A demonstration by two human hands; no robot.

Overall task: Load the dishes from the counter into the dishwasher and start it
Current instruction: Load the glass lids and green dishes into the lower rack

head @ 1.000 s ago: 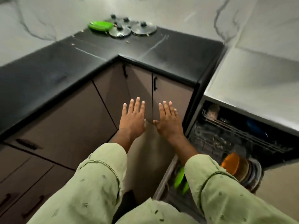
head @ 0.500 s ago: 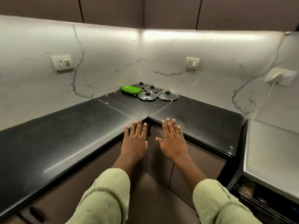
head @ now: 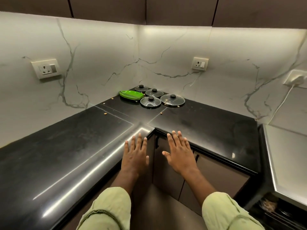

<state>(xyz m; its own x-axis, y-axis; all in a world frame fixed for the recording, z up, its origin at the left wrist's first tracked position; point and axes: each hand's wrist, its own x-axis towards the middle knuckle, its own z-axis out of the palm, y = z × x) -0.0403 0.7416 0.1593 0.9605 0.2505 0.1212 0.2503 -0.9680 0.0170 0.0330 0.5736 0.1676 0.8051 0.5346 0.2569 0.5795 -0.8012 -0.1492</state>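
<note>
Lids [head: 150,102]: four, clear glass, black knobs, beside green plate [head: 131,94] in desk [head: 66,146] corner; left grip [head: 135,156], right grip [head: 180,155] spread, empty.

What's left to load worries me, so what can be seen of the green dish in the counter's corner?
The flat bright-green plastic-looking dish lies level in the back corner of the black stone counter. Shallow and leaf-shaped, it has raised ridges dividing its top; its edge looks layered, perhaps stacked. A round glass lid with a black knob sits close behind its right end, a second glass lid close in front; contact is unclear.
</note>
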